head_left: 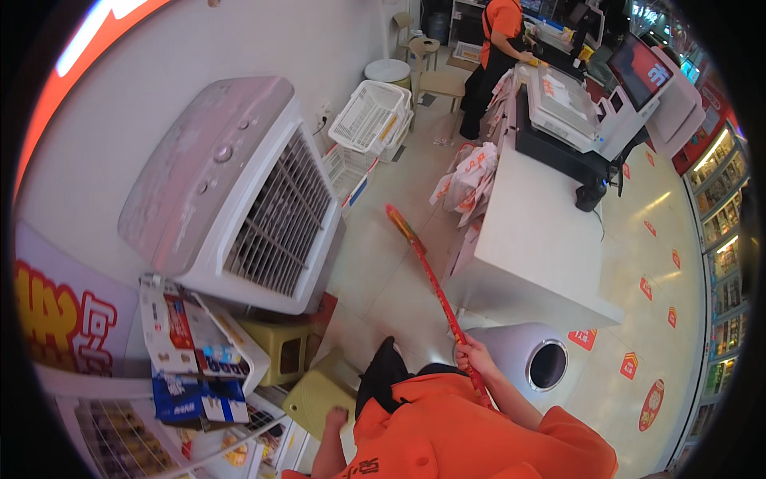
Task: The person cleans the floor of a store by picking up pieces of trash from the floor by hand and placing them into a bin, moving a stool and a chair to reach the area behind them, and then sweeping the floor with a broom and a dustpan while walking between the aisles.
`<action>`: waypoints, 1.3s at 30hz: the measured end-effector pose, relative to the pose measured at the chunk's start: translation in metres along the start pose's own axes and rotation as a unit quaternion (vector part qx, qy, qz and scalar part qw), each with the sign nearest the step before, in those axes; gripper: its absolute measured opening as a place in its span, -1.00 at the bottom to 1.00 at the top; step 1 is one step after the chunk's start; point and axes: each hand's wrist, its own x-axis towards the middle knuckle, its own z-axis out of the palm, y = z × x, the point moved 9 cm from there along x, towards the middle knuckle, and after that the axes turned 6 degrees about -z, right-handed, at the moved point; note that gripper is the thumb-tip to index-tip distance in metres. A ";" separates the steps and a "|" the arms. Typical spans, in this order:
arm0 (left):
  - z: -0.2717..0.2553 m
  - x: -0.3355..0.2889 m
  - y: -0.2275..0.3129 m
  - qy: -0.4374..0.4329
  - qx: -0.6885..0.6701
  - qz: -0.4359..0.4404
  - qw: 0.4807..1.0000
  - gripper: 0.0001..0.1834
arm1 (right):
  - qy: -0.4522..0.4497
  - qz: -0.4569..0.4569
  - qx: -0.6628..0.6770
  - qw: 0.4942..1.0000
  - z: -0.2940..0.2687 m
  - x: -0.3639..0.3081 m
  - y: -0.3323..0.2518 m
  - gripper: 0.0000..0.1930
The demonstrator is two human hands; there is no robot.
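My right hand is wrapped round a long red pole with pale markings. One end of the pole points forward over the floor, with a patterned yellowish and green stretch below its red tip. Its other end runs back past my orange shirt and out of sight, so I cannot make out what kind of tool it is. Low beside my body, my left hand is loosely closed, and nothing shows in it. Close to that hand is an olive plastic stool.
A big air cooler stands at the left, with white baskets beyond it. To the right are a white counter and a grey cylindrical bin. Plastic bags hang from the counter. A co-worker in orange stands at its far end.
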 end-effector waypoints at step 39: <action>-0.757 0.792 0.119 0.072 -0.804 -0.302 0.507 -0.21 | 0.180 0.151 0.007 0.972 0.096 0.513 -0.650 -0.55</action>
